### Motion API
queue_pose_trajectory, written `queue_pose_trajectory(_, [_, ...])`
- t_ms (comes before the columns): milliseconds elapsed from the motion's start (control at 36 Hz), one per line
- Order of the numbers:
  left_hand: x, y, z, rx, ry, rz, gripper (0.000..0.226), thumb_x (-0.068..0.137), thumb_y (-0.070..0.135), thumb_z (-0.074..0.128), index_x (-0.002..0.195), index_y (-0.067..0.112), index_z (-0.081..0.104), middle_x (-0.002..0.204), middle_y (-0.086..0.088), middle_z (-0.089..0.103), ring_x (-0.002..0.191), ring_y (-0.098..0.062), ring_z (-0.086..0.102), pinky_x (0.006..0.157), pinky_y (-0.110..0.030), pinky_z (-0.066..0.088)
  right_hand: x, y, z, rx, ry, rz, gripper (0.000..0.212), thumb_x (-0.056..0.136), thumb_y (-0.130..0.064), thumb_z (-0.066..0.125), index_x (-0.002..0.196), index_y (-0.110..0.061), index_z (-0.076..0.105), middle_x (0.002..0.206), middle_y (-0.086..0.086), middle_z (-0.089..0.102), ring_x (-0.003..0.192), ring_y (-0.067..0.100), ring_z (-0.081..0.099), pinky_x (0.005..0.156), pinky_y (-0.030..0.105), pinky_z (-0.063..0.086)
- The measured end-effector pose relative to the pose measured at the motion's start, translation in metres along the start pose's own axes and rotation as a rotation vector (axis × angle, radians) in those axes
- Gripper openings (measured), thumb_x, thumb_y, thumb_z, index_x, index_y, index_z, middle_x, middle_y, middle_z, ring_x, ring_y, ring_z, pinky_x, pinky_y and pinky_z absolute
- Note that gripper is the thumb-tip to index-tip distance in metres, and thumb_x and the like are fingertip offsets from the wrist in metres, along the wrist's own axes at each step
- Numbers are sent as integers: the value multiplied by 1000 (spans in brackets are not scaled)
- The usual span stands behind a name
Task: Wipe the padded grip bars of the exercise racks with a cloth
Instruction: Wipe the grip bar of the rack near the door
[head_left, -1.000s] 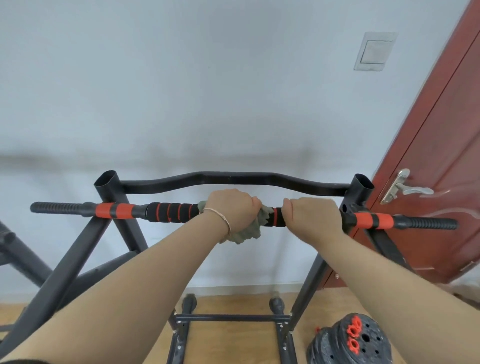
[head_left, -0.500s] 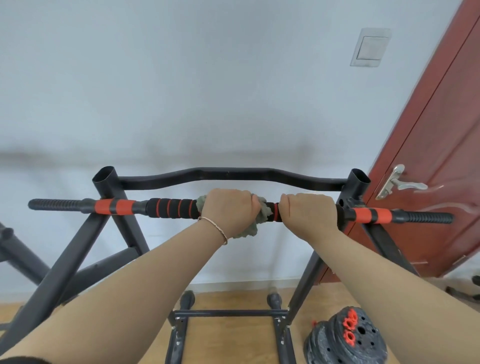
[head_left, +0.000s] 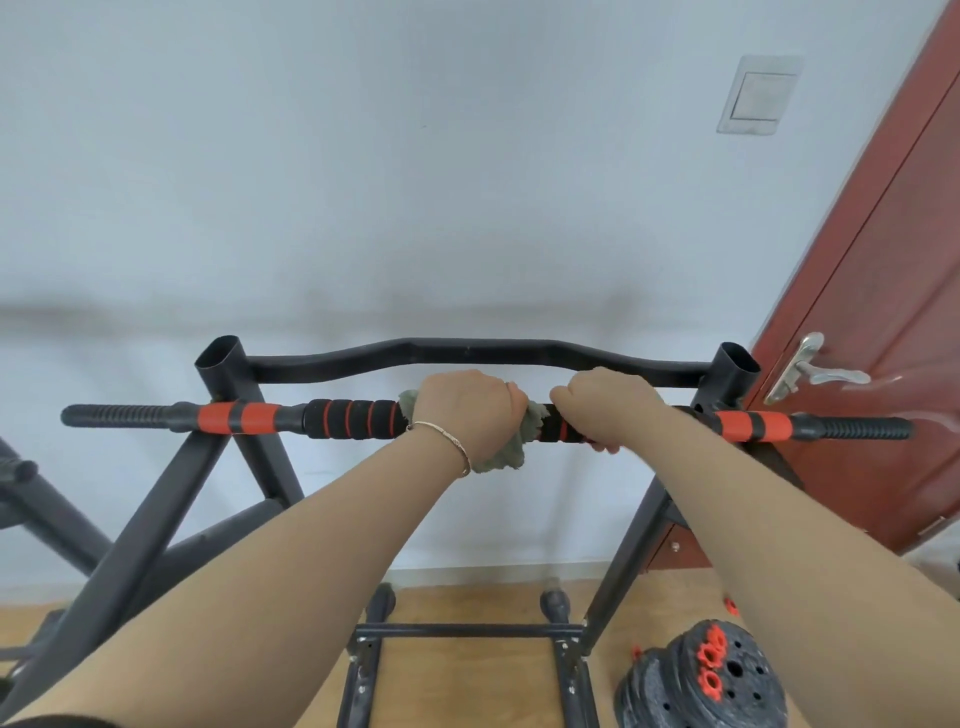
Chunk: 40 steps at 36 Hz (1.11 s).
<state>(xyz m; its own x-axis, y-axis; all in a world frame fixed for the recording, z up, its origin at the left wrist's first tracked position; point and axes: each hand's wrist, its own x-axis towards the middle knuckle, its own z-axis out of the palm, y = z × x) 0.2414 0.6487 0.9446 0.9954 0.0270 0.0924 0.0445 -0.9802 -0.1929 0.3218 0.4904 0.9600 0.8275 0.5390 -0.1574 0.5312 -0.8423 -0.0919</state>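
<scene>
A black rack frame (head_left: 156, 519) carries a horizontal grip bar (head_left: 353, 418) with black foam padding ringed in orange. My left hand (head_left: 465, 410) grips a grey-green cloth (head_left: 506, 454) wrapped round the middle of that bar, and cloth ends stick out on both sides of the fist. Just to its right, my right hand (head_left: 610, 402) curls over the same padded bar with its fingertips showing under the bar. The padding under both hands is hidden.
A curved black upper bar (head_left: 467, 353) runs just behind the hands. A red-brown door (head_left: 883, 338) with a metal handle (head_left: 810, 371) stands at the right. Black weight plates (head_left: 711, 680) lie on the wooden floor at the lower right. Another dark frame (head_left: 31, 499) stands at the left.
The cloth hand has stayed at the bar's middle. My right hand has shifted slightly left along the bar, away from the right upright.
</scene>
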Motion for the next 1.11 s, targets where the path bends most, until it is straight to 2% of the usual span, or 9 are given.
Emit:
queue_pose_trajectory(56, [-1, 0, -2, -6, -5, 13, 22, 69, 41, 63, 70, 25, 48, 58, 7, 55, 53, -17, 51, 52, -28, 40, -18, 2, 27, -338, 268, -123, 23, 82, -8, 59, 72, -12, 39, 52, -2, 37, 44, 22, 44, 44, 26, 33])
queue_pose_trajectory(111, [-3, 0, -1, 16, 24, 31, 28, 74, 39, 60, 65, 24, 38, 61, 5, 54, 53, -18, 49, 50, -28, 38, -31, 0, 40, -261, 450, -119, 34, 76, -7, 66, 63, -15, 35, 49, -1, 29, 39, 21, 33, 45, 23, 28])
queue_pose_trajectory(250, [-4, -1, 3, 62, 78, -3, 41, 81, 39, 64, 66, 19, 31, 60, 3, 50, 49, -19, 44, 46, -26, 31, -20, -3, 22, -67, 207, 62, 11, 86, -15, 55, 80, -11, 47, 58, -3, 46, 53, 21, 49, 48, 27, 33])
queue_pose_trajectory(361, [-5, -2, 4, 82, 99, 40, 47, 77, 48, 69, 82, 17, 35, 60, 2, 48, 49, -19, 41, 47, -26, 32, -1, -4, 0, 133, -41, 121, 42, 94, -38, 28, 81, -16, 61, 53, -4, 69, 47, 12, 67, 62, 29, 51])
queue_pose_trajectory(528, [-6, -11, 10, 133, 155, 104, 37, 91, 33, 57, 116, 24, 32, 68, 5, 46, 55, -22, 46, 53, -30, 33, -21, -1, 18, 97, 445, -119, 36, 99, -42, 34, 76, -25, 55, 74, -9, 56, 67, 11, 52, 58, 32, 43])
queue_pose_trajectory(639, [-12, -12, 7, 181, 172, 98, 38, 95, 32, 48, 130, 21, 37, 79, 3, 43, 69, -27, 46, 62, -36, 34, -32, -7, 15, 387, 395, -263, 27, 97, -48, 52, 91, -29, 69, 91, -18, 60, 91, 5, 53, 77, 25, 45])
queue_pose_trajectory(833, [-23, -42, -1, 101, 185, 39, 45, 98, 26, 46, 138, 26, 27, 105, -1, 53, 87, -29, 55, 63, -38, 35, -37, -19, 21, 340, 486, -269, 16, 95, -37, 64, 88, -23, 70, 87, -15, 62, 87, 12, 52, 81, 32, 45])
queue_pose_trajectory(972, [-34, -71, 0, -427, 110, -220, 23, 99, 34, 50, 120, 25, 56, 101, 3, 63, 93, -21, 60, 83, -39, 49, -42, -29, 16, 532, 467, -224, 8, 94, -25, 62, 88, -28, 66, 88, -17, 66, 93, 4, 57, 81, 22, 46])
queue_pose_trajectory(1111, [-37, -85, -15, -903, 227, -242, 22, 90, 36, 64, 109, 35, 51, 86, 7, 61, 80, -10, 60, 59, -22, 43, -42, -44, 1, 1007, 438, -70, 10, 95, -20, 58, 93, -27, 65, 88, -14, 72, 78, 5, 69, 69, 23, 55])
